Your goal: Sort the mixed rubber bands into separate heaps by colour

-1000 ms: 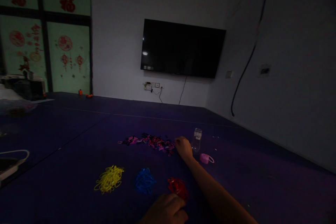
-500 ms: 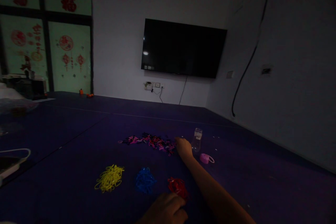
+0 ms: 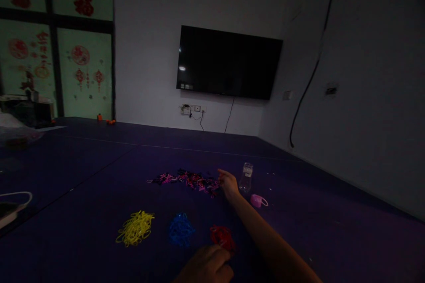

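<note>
My right hand [image 3: 228,184] reaches to the right end of a mixed pile of small rubber bands [image 3: 195,181], pink, red, purple and dark. Its index finger is stretched out and the fingers are apart, with nothing visible in them. Low in the view, my left hand [image 3: 209,264] rests at the lower edge of a red rubber band pile [image 3: 222,235]. Its fingers are curled together, and whatever may be between them is hidden. Blue rubber bands [image 3: 181,229] and yellow rubber bands [image 3: 136,228] lie in separate piles to the left.
A clear bottle [image 3: 246,177] stands just right of my right hand, with a pink cap with a loop [image 3: 258,200] beside it. All this lies on a dark purple surface [image 3: 99,177]. A white-edged object [image 3: 9,216] is at the left edge; a television [image 3: 229,63] hangs beyond.
My right hand has opened slightly, its index finger now lifted and extended beside the mixed pile. My left hand stays by the red bands. The whole view has shifted a little.
</note>
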`<state>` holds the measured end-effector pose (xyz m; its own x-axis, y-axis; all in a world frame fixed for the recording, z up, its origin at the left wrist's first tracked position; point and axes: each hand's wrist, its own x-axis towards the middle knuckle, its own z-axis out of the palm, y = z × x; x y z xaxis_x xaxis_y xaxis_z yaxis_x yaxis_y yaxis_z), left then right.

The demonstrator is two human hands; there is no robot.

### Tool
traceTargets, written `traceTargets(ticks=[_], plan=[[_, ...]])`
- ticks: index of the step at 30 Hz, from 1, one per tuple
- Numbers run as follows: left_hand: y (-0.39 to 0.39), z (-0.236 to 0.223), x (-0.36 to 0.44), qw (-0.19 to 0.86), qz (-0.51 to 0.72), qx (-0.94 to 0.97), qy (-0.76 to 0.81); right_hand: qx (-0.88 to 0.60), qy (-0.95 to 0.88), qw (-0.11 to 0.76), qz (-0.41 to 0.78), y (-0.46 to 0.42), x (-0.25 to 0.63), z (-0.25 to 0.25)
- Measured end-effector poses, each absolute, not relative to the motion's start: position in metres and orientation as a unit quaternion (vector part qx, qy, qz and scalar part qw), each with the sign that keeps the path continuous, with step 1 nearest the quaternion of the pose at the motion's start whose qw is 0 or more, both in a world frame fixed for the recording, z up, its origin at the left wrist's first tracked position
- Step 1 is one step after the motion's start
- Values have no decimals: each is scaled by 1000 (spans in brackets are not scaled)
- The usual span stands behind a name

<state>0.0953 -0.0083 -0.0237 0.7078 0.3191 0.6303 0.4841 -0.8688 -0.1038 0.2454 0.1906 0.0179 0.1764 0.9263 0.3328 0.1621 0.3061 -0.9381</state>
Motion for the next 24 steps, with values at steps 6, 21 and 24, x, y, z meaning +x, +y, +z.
traceTargets(ticks=[6, 21, 24], plan=[[-7, -28, 94, 115, -315, -913, -232, -483, -565, 543, 390, 192, 256, 27], [1, -41, 94, 74, -292, -921, -247, -446, -849, 217, 181, 167, 262, 44], [5, -50, 102, 88, -309, -915, -245, -447, -853, 210, 171, 166, 261, 46]])
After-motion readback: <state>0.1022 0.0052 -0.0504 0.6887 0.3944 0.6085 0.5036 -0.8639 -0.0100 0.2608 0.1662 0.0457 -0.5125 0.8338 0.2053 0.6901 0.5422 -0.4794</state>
